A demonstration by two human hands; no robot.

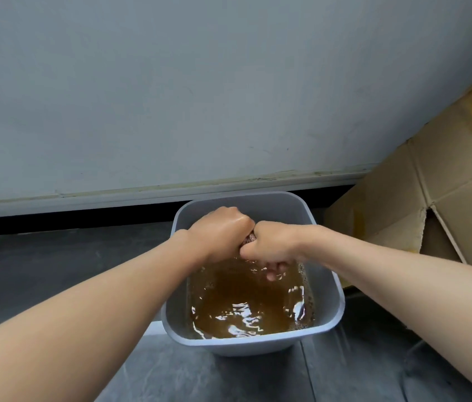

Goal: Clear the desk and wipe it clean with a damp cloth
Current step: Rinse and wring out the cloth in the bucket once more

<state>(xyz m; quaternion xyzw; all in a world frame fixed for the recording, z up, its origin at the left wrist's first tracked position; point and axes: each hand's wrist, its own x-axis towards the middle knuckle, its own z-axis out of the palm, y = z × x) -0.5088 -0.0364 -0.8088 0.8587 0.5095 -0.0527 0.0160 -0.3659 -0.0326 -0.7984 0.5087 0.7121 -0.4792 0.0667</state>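
left hand (221, 229): fist clamped on cloth (248, 238), pressed against right hand (271, 245)
right hand: fist clamped on same cloth
cloth: sliver showing between both fists
bin (327, 294): beneath hands, holding brown water (243, 303)

Dark grey tiled floor (55, 256). On it, a grey bin (327, 323) holding brown water (243, 300), close to the foot of the wall (171, 111). Just right of the bin, creased cardboard (403, 204), resting on the floor and leaning up along the wall.
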